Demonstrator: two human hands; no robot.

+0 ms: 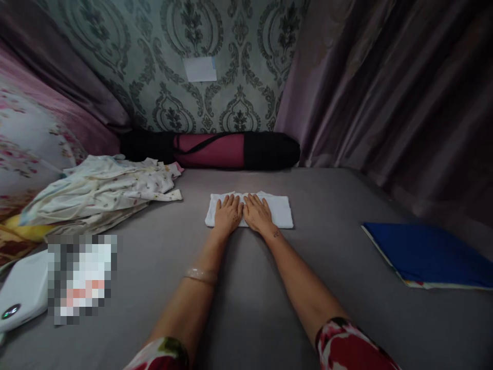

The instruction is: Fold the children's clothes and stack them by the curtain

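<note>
A white folded cloth (282, 211) lies flat on the grey bed sheet (246, 288) in front of me, its long side running left to right. Palm down on its left half rests my left hand (229, 213), fingers stretched out and pointing away from me. My right hand (257, 211) presses flat just right of the cloth's middle, also with fingers extended. The two hands nearly touch at the thumbs. What kind of garment or towel the cloth is, I cannot tell. A pale bangle (201, 274) sits on my left forearm.
Crumpled patterned clothes (115, 180) lie at the left. Nearer are a white device with a small display (25, 288) and a blurred-out item (87, 277). A blue folded piece (427, 254) lies at the right. A black and maroon long bag (211, 150) lines the wall, between curtains (385, 92).
</note>
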